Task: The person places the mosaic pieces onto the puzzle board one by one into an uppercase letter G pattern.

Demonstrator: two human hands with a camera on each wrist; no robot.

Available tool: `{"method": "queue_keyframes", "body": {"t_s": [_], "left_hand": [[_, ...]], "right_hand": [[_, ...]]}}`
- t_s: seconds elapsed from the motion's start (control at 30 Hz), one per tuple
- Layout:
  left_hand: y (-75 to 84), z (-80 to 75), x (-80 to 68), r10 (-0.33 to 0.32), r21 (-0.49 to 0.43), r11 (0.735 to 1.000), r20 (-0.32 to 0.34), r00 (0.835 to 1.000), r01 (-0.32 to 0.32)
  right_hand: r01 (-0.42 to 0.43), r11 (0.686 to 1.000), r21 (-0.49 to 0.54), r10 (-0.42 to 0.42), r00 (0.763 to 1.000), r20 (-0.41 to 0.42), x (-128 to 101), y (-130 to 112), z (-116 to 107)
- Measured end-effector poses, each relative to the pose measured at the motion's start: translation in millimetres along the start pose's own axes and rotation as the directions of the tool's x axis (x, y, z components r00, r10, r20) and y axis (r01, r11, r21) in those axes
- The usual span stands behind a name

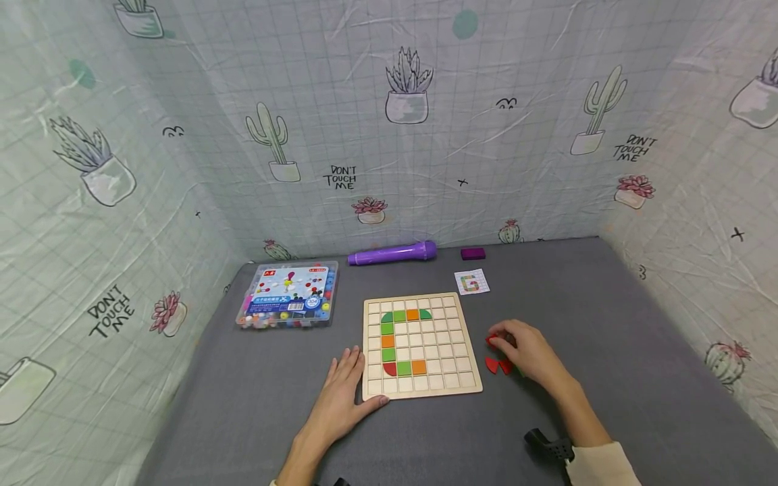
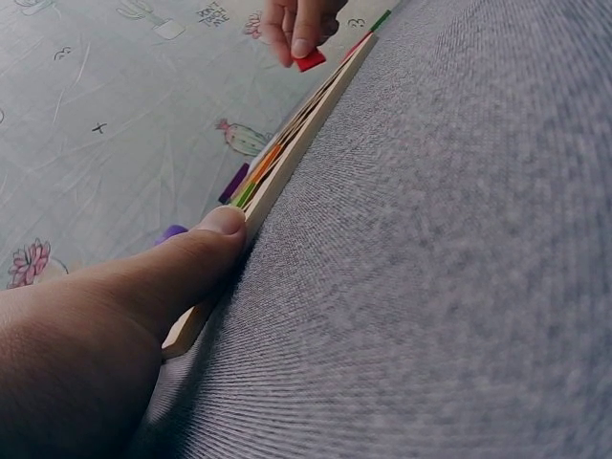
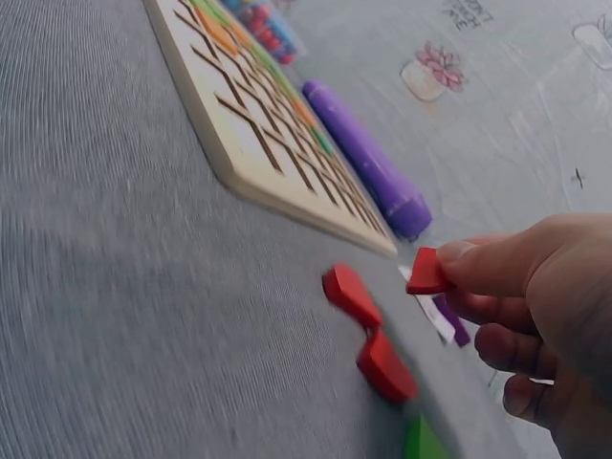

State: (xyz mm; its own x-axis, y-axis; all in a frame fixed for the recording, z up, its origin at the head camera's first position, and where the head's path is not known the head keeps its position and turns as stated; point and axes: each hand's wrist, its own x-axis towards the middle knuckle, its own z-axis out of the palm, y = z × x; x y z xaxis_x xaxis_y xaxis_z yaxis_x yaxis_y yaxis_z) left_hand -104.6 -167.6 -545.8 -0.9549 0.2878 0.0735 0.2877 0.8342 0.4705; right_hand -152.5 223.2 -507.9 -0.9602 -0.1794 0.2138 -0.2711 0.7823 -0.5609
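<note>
The board [image 1: 421, 345] lies at the centre of the grey surface [image 1: 608, 324], partly filled with green, orange and red tiles in a curving line that seems to follow the letter on the card [image 1: 471, 282] above it. The left hand [image 1: 343, 397] lies flat with fingers spread at the board's lower left corner, thumb against its edge, steadying it. The right hand [image 1: 530, 351], right of the board, pinches a red tile [image 3: 427, 272] between thumb and fingertip, lifted just off the surface; two more red pieces [image 3: 368, 330] and a green one [image 3: 421, 440] lie below it. The step in hand looks like picking up the next tile; placing it would call for carrying it left over the board and lowering it squarely into an empty cell beside the coloured line. A box [image 1: 287, 295] sits at upper left, a purple pen [image 1: 392, 254] and a purple block [image 1: 472, 254] at the back.
</note>
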Motion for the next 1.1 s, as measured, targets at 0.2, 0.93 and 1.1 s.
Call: {"method": "queue_keyframes", "body": {"t_s": [0.2,0.93,1.1], "left_hand": [[-0.3,0.4,-0.1,0.011,0.007,1.0,-0.007,1.0,-0.011],[-1.2,0.2,0.7,0.008,0.004,1.0,0.004,1.0,-0.008],[-1.3,-0.1,0.2,0.007,0.001,1.0,0.007,1.0,-0.007]], "right_hand": [[0.046,0.998,0.032,-0.046,0.999,0.003,6,-16,10],[0.19,0.971,0.148,-0.202,0.977,0.072,11,-55,53],[0.226,0.958,0.179,-0.241,0.968,0.073,10,-58,61]]}}
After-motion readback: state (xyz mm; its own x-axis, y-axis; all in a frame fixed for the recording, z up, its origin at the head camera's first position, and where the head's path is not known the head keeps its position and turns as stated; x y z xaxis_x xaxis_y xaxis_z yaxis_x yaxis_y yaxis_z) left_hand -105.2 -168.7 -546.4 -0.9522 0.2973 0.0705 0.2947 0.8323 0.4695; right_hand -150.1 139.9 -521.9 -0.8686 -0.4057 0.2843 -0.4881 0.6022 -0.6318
